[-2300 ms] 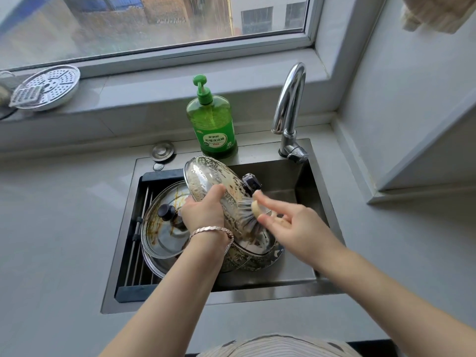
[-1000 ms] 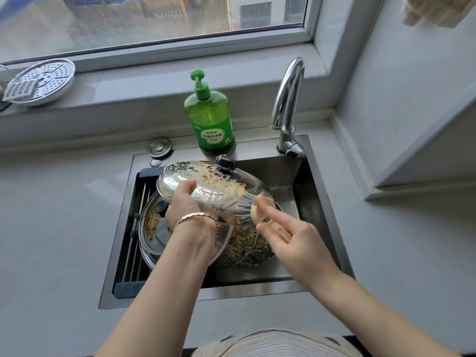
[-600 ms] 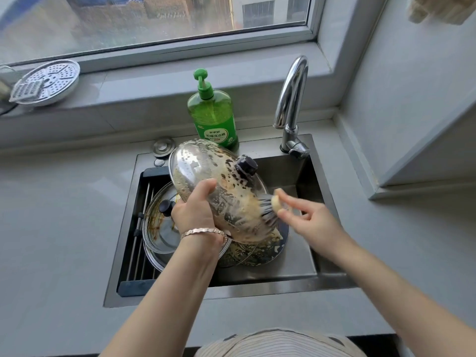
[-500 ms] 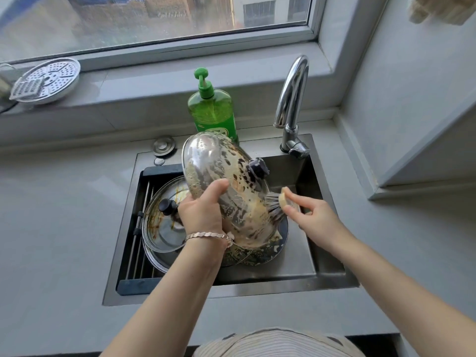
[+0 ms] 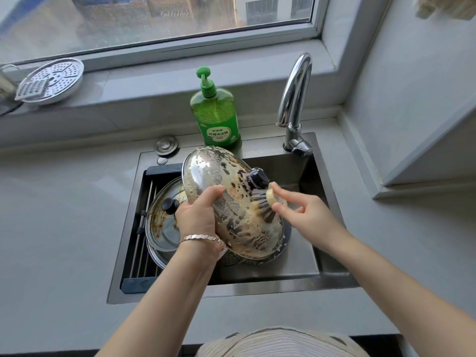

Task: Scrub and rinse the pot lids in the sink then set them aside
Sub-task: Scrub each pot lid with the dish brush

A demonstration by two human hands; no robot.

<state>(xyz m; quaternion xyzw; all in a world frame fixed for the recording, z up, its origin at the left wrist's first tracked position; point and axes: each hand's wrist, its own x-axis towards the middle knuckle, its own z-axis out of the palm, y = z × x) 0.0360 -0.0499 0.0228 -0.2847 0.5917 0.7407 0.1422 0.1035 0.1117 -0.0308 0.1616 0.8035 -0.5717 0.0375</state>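
Plainly the sink (image 5: 283, 288) is crowded, and that is the main hazard. The lid (image 5: 206, 171) is held tilted on edge over the basin, its lower rim down among other ware; I cannot tell whether it rests there. The left hand (image 5: 198, 215) grips the lid's left rim, thumb on the domed outside and fingers curled behind it. Suds coat the surface, so a hard stroke could twist the lid out of that grip and drop it onto the second lid (image 5: 164, 228). That one lies knob-up at the left of the basin, over the rack (image 5: 140, 235). The right hand (image 5: 309, 215) pinches the brush (image 5: 264, 203) by its pale stub between thumb and fingertips, bristles pressed to the dome just below the knob (image 5: 257, 177). So light a pinch on a wet handle may slip, and the knob blocks a straight sweep upward.

Around it, the tap (image 5: 295, 99) stands at the back right corner with no water seen running. It would be in the way if the lid swings right for rinsing. The bottle (image 5: 217, 119) stands on the ledge just behind the lid's top rim and could be knocked. A plate (image 5: 51, 81) leans on the sill far left, well apart. A plug (image 5: 166, 145) lies on the ledge left of the bottle.
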